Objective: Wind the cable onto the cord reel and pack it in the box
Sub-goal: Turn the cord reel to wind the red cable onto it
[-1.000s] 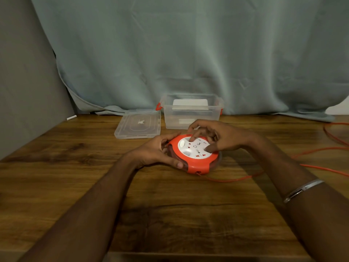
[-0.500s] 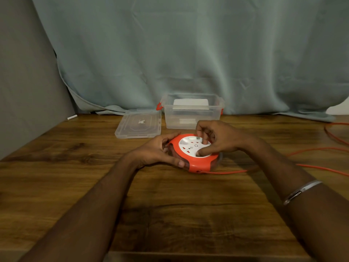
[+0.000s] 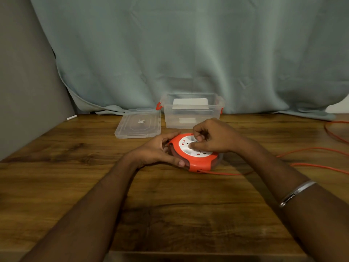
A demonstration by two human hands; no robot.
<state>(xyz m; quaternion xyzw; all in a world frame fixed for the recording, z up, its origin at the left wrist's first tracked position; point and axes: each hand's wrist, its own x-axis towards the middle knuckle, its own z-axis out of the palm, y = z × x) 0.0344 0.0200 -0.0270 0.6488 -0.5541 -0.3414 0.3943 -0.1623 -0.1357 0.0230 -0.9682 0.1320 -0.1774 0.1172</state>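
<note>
While the left hand point(image 3: 159, 151) grips the orange cord reel point(image 3: 195, 155) on the surface point(image 3: 75, 176) and the right hand point(image 3: 211, 138) pinches its white hub, the loose cable point(image 3: 311, 165) could snag or kink.

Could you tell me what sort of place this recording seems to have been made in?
Probably a home or an improvised recording corner, not a workshop: a wood-grain table pushed against a grey wall, a pale curtain hung as a backdrop, and only a clear box with its lid.

The round orange cord reel with a white socket face point(image 3: 194, 154) lies flat on the worktop. Its thin orange cable point(image 3: 311, 165) trails off right. Behind stands the clear plastic box point(image 3: 192, 112), open, its clear lid point(image 3: 138, 125) lying flat alongside.
</note>
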